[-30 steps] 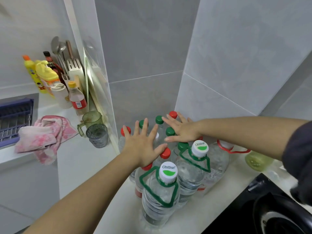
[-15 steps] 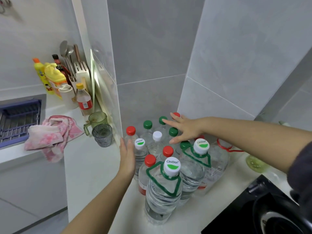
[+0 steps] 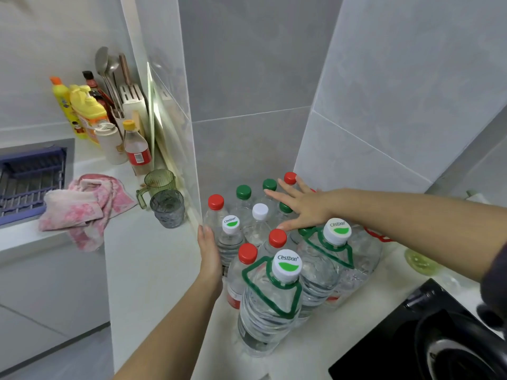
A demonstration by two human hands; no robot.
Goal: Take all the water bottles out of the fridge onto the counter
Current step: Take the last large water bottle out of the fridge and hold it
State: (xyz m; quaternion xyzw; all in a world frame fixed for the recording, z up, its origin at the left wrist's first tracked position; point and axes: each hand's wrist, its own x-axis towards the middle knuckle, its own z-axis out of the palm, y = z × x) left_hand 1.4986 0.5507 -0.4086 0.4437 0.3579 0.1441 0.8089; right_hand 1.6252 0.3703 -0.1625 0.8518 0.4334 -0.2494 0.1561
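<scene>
Several clear water bottles stand packed together in the corner of the white counter (image 3: 153,270). Two big ones with green handles and white Cestbon caps are at the front, the nearer big bottle (image 3: 270,308) and the second big bottle (image 3: 323,259). Small bottles with red, green and white caps stand behind, among them a red-capped bottle (image 3: 216,202) and a white-capped bottle (image 3: 260,211). My left hand (image 3: 210,252) lies flat against the left side of the cluster, fingers straight. My right hand (image 3: 299,207) rests spread over the caps at the back.
Two tinted cups (image 3: 167,204) stand by the wall edge to the left of the bottles. A pink towel (image 3: 82,207), a blue dish rack (image 3: 30,179) and condiment bottles (image 3: 82,111) are further left. A black stove with a pan (image 3: 439,341) sits at lower right.
My left hand dropped from the bottle caps to the left side of the cluster and stayed there. My right hand has stayed spread over the back caps.
</scene>
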